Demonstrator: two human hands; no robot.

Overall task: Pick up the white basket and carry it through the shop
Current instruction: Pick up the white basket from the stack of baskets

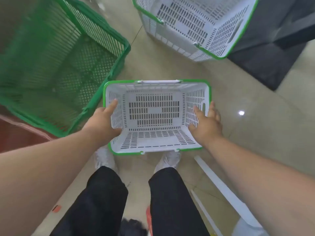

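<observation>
The white basket (154, 140) has a green rim and slotted walls, and it is empty. It sits straight in front of me, its near edge over the toes of my shoes, with both handles folded down along the rim. My left hand (102, 122) straddles the left wall, with the index finger stretched along the inside. My right hand (207, 126) straddles the right wall, thumb inside and fingers spread outside. Both hands clamp the basket by its sides.
A large green basket (119, 53) stands to the left, nearly touching the white basket's corner. A stack of white baskets (219, 56) stands at the far right beside a dark mat (265, 68). A white shelf edge (226, 189) runs along my right leg. The floor is beige tile.
</observation>
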